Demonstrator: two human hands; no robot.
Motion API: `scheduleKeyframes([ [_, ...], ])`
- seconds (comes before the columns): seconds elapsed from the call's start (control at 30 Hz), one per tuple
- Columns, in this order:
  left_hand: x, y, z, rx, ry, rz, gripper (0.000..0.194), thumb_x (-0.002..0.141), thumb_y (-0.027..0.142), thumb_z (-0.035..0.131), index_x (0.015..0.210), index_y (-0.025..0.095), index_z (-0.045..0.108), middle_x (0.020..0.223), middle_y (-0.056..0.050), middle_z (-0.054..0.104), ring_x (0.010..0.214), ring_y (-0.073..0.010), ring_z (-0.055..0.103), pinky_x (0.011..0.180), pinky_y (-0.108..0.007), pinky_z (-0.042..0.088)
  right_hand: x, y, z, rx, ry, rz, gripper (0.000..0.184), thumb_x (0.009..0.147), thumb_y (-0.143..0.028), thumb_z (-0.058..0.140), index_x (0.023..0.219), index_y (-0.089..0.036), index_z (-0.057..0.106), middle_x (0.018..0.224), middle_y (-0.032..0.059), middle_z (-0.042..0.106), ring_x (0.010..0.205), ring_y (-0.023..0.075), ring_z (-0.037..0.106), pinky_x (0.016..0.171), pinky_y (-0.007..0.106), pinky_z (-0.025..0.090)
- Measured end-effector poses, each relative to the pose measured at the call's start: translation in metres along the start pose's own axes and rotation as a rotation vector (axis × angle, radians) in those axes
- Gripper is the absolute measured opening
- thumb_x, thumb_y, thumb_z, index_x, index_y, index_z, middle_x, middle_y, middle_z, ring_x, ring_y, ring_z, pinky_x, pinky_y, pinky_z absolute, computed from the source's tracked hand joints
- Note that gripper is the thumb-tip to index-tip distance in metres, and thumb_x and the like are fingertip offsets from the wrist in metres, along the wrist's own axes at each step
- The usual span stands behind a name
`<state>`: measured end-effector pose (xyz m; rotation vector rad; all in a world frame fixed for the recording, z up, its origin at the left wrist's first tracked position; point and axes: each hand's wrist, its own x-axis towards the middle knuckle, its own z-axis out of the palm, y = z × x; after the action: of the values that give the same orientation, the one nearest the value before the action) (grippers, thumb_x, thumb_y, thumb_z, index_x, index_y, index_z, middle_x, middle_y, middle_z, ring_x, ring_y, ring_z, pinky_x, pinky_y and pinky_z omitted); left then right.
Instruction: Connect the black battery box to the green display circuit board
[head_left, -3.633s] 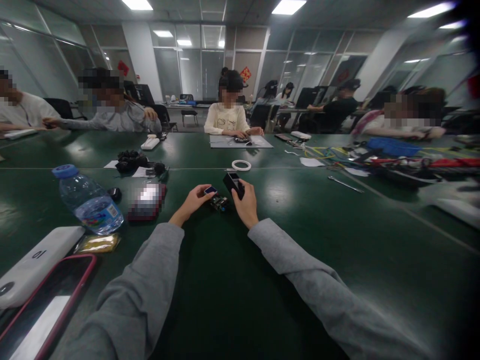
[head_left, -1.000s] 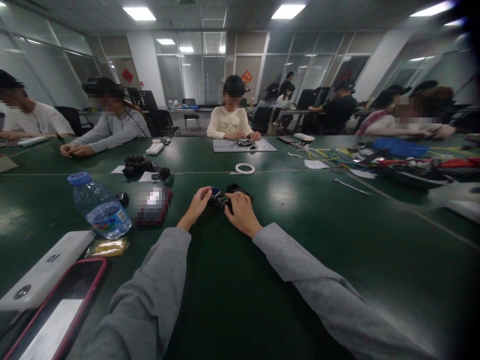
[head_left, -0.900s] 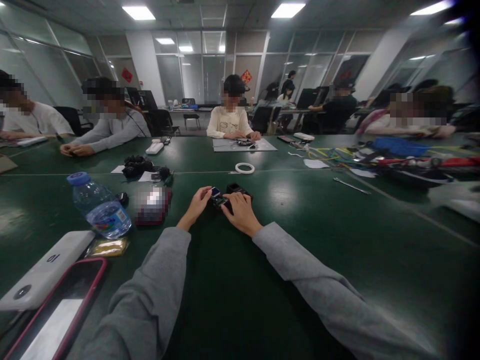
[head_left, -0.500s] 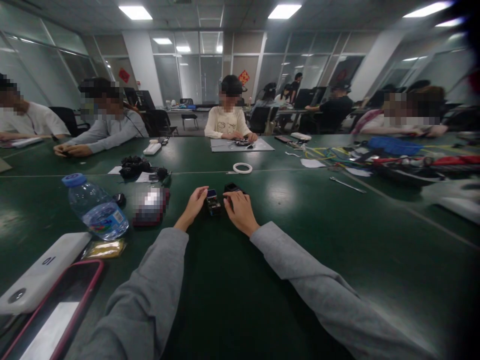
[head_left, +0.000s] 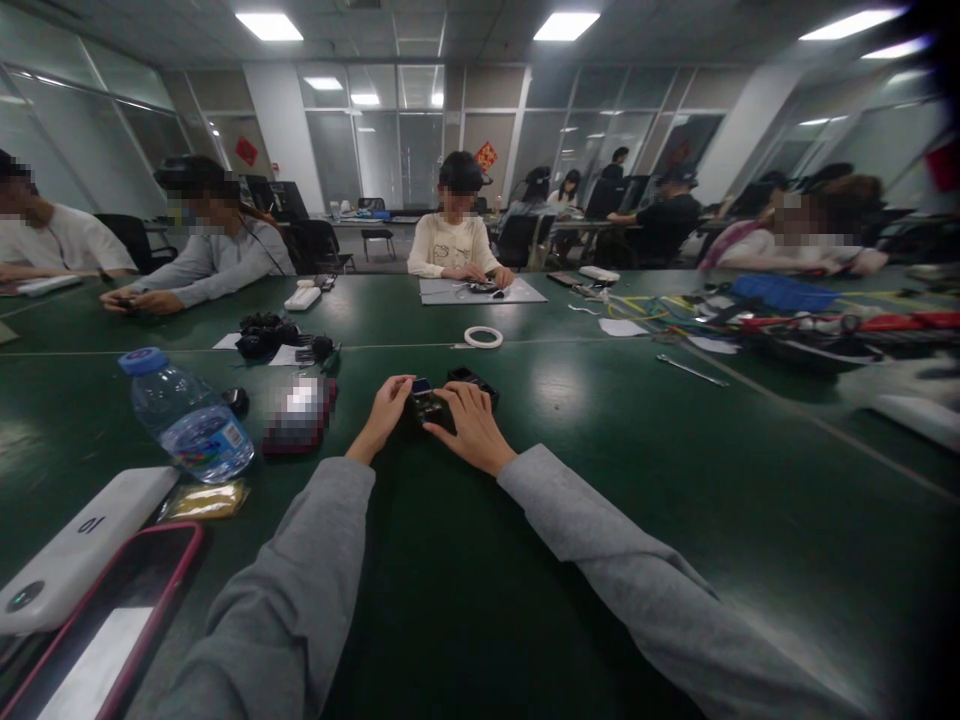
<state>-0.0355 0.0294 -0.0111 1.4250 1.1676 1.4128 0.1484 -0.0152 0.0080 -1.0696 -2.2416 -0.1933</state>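
Note:
A small dark electronic device point(head_left: 424, 388) with a little screen and exposed parts sits just above or on the green table between my hands. My left hand point(head_left: 388, 410) grips its left edge with thumb and fingertips. From the right, my right hand point(head_left: 474, 425) reaches over it, fingertips on its upper right side and thumb at its lower edge, covering part of it. Behind my right fingers lies a black open casing point(head_left: 484, 386), partly hidden by that hand.
A water bottle point(head_left: 191, 420), a blurred red-edged phone point(head_left: 300, 415), a white power bank point(head_left: 90, 550) and a pink-cased phone point(head_left: 112, 610) lie at left. A white tape ring point(head_left: 482, 338) is ahead; a wrench point(head_left: 691, 371) and cables are right. A person point(head_left: 455, 235) sits opposite.
My right hand has moved left from the black casing onto the device, uncovering more of the casing. My left hand stays at the device's left edge.

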Motion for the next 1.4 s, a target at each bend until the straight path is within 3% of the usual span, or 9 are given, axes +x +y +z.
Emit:
scheduleKeyframes([
  [0.23,0.002,-0.006,-0.001,0.019,0.035,-0.021,0.03,0.084,0.036,0.05,0.105,0.016,0.058,0.095,-0.007,0.062,0.087,-0.0154,0.058,0.082,-0.03,0.046,0.0,0.006,0.008,-0.028,-0.004,0.065,0.032,0.094,-0.033,0.037,0.121,-0.018,0.046,0.117,0.0101,0.05,0.112,0.0241,0.039,0.094,0.039,0.027],
  [0.4,0.002,-0.006,-0.001,0.038,0.035,-0.036,0.031,0.084,0.038,0.049,0.104,0.016,0.059,0.079,-0.003,0.06,0.077,-0.0143,0.058,0.078,-0.031,0.047,0.0,0.009,0.011,-0.047,-0.024,0.064,0.036,0.094,-0.039,0.039,0.122,-0.018,0.045,0.116,0.01,0.052,0.11,0.0249,0.04,0.094,0.041,0.026],
  [0.6,-0.002,-0.001,0.0,-0.025,-0.072,-0.005,0.037,0.085,0.038,0.049,0.116,0.019,0.053,0.104,-0.008,0.063,0.097,-0.0171,0.059,0.089,-0.033,0.043,0.0,0.011,0.011,-0.008,-0.061,0.005,0.047,0.087,-0.05,0.047,0.122,-0.018,0.046,0.116,0.0098,0.053,0.113,0.0259,0.04,0.093,0.041,0.027],
  [0.77,-0.004,0.003,0.0,0.061,-0.063,-0.017,0.038,0.084,0.04,0.05,0.114,0.019,0.057,0.097,-0.006,0.064,0.087,-0.0166,0.059,0.081,-0.031,0.045,0.002,0.008,0.006,0.09,-0.064,-0.031,0.034,0.094,-0.04,0.039,0.121,-0.022,0.047,0.115,0.0063,0.055,0.113,0.0224,0.041,0.093,0.039,0.029],
  [0.97,-0.004,0.003,0.0,0.032,-0.054,-0.07,0.04,0.083,0.042,0.051,0.114,0.018,0.056,0.089,-0.006,0.062,0.08,-0.0157,0.058,0.075,-0.03,0.046,0.002,0.01,0.003,0.073,0.146,0.223,0.029,0.096,-0.028,0.03,0.114,-0.021,0.05,0.114,0.0081,0.053,0.11,0.0231,0.041,0.089,0.039,0.032],
  [1.1,-0.004,0.005,0.0,0.026,-0.061,-0.079,0.039,0.083,0.042,0.052,0.114,0.018,0.056,0.09,-0.006,0.062,0.081,-0.0161,0.058,0.074,-0.03,0.046,0.002,0.02,0.011,-0.016,0.256,0.413,0.03,0.09,-0.033,0.042,0.116,-0.019,0.05,0.12,0.0123,0.045,0.114,0.0284,0.036,0.09,0.043,0.032],
  [1.27,-0.005,0.007,0.0,0.026,-0.073,-0.082,0.039,0.083,0.041,0.052,0.113,0.018,0.056,0.089,-0.005,0.062,0.082,-0.0159,0.058,0.075,-0.03,0.046,0.0,0.042,0.022,0.108,0.233,0.574,0.033,0.086,-0.043,0.049,0.109,-0.02,0.054,0.112,0.011,0.047,0.106,0.0286,0.042,0.085,0.045,0.036],
  [1.4,-0.006,0.008,-0.001,0.032,-0.079,-0.095,0.039,0.083,0.042,0.051,0.113,0.019,0.056,0.092,-0.006,0.063,0.084,-0.0165,0.058,0.077,-0.03,0.046,-0.002,0.056,0.026,0.276,0.236,0.566,0.032,0.085,-0.046,0.049,0.103,-0.022,0.059,0.105,0.0094,0.052,0.099,0.0271,0.046,0.081,0.043,0.039],
])
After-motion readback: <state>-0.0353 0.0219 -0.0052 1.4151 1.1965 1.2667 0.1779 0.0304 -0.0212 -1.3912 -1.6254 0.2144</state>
